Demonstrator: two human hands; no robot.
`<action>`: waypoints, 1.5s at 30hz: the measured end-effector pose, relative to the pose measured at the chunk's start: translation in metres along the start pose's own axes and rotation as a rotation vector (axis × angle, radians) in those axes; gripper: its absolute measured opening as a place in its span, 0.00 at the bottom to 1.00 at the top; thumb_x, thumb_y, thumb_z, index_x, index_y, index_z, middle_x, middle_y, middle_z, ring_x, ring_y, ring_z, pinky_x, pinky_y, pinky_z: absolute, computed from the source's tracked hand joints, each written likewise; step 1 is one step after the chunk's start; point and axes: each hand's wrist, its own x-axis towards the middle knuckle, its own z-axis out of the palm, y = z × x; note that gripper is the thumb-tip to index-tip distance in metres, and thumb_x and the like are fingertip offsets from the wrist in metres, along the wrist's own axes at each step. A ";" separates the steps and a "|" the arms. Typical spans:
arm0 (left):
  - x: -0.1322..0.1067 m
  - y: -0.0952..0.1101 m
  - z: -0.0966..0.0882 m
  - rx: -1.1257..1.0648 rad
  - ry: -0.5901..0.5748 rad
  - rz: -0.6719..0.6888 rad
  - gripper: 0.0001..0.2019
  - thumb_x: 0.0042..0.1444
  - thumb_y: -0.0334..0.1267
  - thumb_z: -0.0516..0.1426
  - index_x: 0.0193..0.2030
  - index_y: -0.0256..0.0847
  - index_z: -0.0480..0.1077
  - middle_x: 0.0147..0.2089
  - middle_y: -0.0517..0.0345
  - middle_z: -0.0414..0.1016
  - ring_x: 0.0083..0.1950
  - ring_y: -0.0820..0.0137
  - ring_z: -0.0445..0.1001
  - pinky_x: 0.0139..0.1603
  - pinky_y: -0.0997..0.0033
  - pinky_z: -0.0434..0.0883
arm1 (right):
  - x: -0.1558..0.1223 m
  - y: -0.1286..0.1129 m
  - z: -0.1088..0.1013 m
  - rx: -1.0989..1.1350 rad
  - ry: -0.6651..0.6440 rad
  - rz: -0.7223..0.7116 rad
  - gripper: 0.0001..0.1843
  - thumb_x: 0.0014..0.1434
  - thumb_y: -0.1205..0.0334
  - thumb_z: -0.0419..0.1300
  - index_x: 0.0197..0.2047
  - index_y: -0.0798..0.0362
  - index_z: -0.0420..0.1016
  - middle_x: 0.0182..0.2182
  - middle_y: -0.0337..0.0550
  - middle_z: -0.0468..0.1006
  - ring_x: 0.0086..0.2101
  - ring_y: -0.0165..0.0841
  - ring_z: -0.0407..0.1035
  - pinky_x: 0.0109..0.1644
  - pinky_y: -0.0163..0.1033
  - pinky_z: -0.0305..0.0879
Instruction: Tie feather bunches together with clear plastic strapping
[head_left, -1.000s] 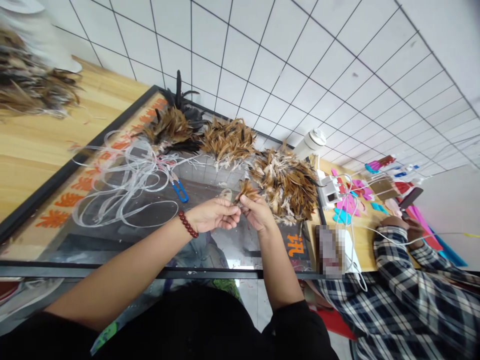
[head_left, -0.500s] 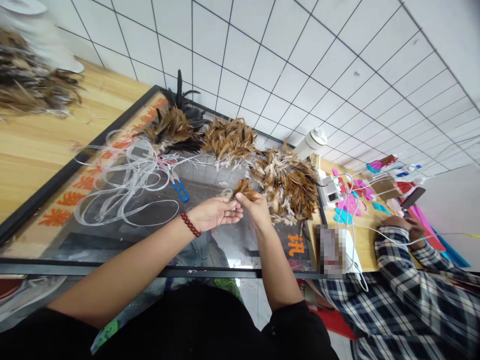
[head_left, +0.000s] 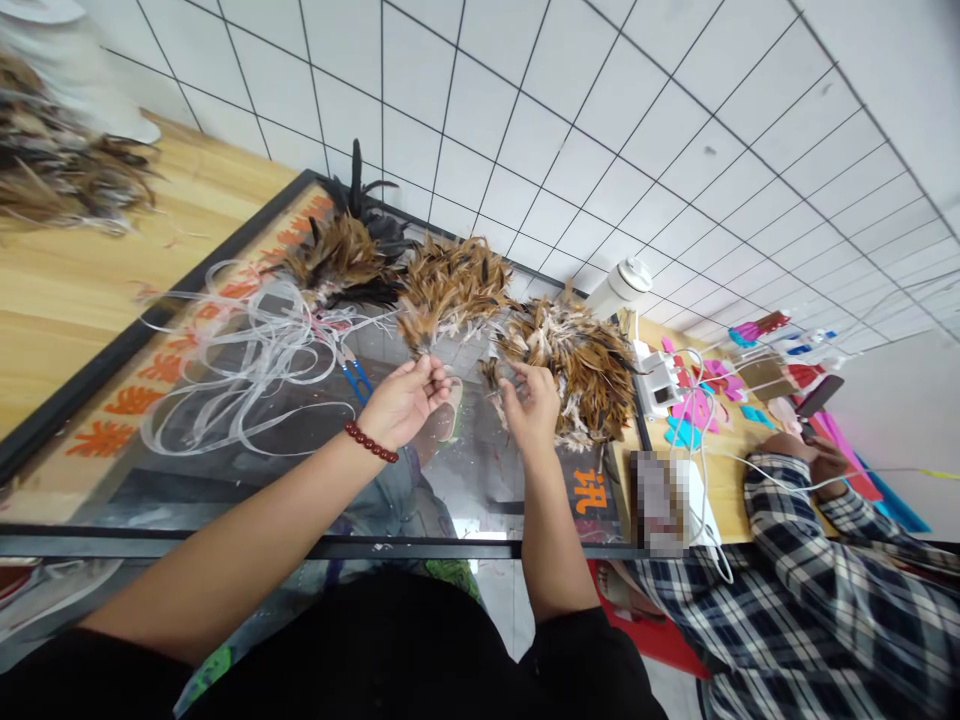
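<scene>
My left hand (head_left: 401, 400), with a red bead bracelet (head_left: 370, 442) at the wrist, is closed in a pinch at the stem end of a brown feather bundle (head_left: 450, 290) over the glass tabletop (head_left: 225, 480). My right hand (head_left: 534, 405) is a short way to its right, fingers curled on a small tuft of brown feathers (head_left: 491, 374). It is beside a larger heap of brown and white feathers (head_left: 581, 365). A darker feather bundle (head_left: 345, 255) lies further left.
Blue-handled scissors (head_left: 360, 380) and a tangle of clear plastic strip (head_left: 240, 350) lie left of my hands. A white cylinder (head_left: 622, 285), a power strip (head_left: 660, 380) and coloured paper pieces (head_left: 705, 400) sit right. A person's plaid sleeve (head_left: 825, 550) rests there.
My hands have drawn apart. The left has moved up and left to the stem of the middle feather bundle, and the right has moved slightly right with the small tuft.
</scene>
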 end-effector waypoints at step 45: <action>0.006 0.007 0.000 0.028 0.207 0.217 0.08 0.57 0.36 0.57 0.28 0.36 0.66 0.20 0.65 0.62 0.22 0.80 0.64 0.25 0.81 0.62 | -0.026 -0.006 -0.115 0.300 -1.154 0.213 0.09 0.54 0.60 0.59 0.31 0.56 0.77 0.27 0.40 0.78 0.30 0.29 0.71 0.36 0.34 0.64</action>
